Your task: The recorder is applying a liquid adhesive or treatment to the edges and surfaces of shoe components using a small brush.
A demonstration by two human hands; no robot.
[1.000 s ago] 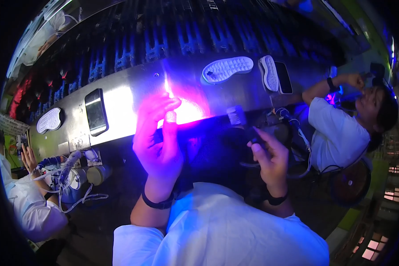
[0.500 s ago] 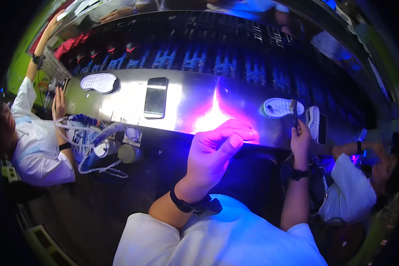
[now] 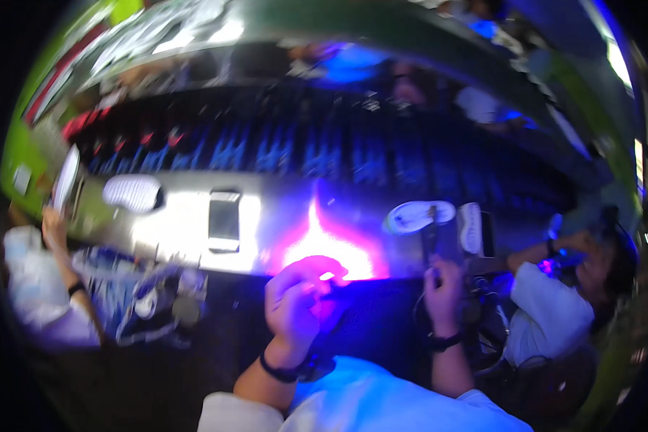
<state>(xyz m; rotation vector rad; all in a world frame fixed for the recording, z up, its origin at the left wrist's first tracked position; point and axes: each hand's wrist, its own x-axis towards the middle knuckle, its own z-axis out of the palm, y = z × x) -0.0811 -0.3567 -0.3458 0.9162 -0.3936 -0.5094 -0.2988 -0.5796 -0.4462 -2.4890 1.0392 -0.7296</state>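
My left hand is closed in front of the bench edge, thumb and fingers curled together under a strong pink-violet glow. Whether anything sits between those fingers is lost in glare and blur. Over to the right, my right hand grips a slim dark tool by its lower end. The tool's upper end lies over a white shoe sole on the bench; I cannot tell if they touch. Just right of it are a second white sole and a dark phone.
On the metal bench lie another phone and a white sole. Dark racks with blue parts line its far side. Co-workers sit at left and right. Cups and cables stand at left.
The view has shifted, so the bench appears lower and further left. My left hand's fingers have curled more. The left co-worker's raised arm has come down, with a white flat thing by its hand.
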